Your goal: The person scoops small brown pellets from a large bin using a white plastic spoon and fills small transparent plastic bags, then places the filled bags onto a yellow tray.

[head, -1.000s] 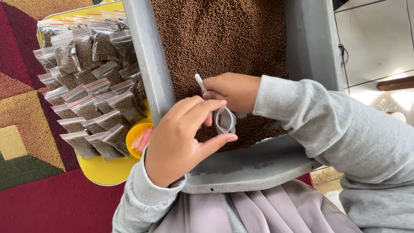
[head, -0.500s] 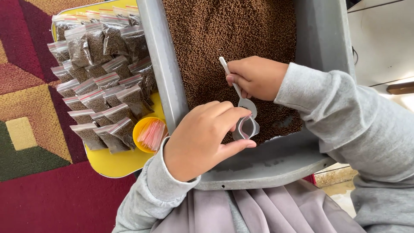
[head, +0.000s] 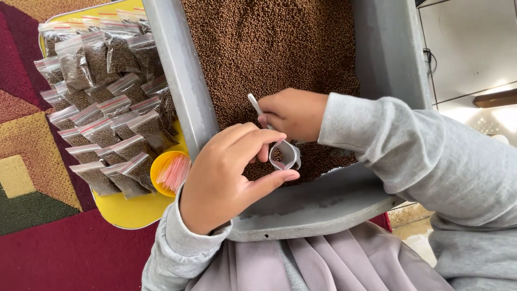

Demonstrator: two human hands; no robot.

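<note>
Left hand (head: 226, 178) fingers pinch small bag (head: 285, 156) open over grey tray's (head: 323, 207) near edge; right hand (head: 293, 113) fingers clamped on white spoon (head: 254, 102). Risk: slack mouth, pellets (head: 269, 48) spilling past

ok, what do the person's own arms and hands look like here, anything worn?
Both arms are in long light grey sleeves of soft knit fabric, loose and creased, with ribbed cuffs ending at the wrists. The left hand and right hand are bare: no gloves, and no rings, watch or bands can be seen. No markings or print show on the sleeves. Grey-mauve pleated cloth covers the lap below.
</note>
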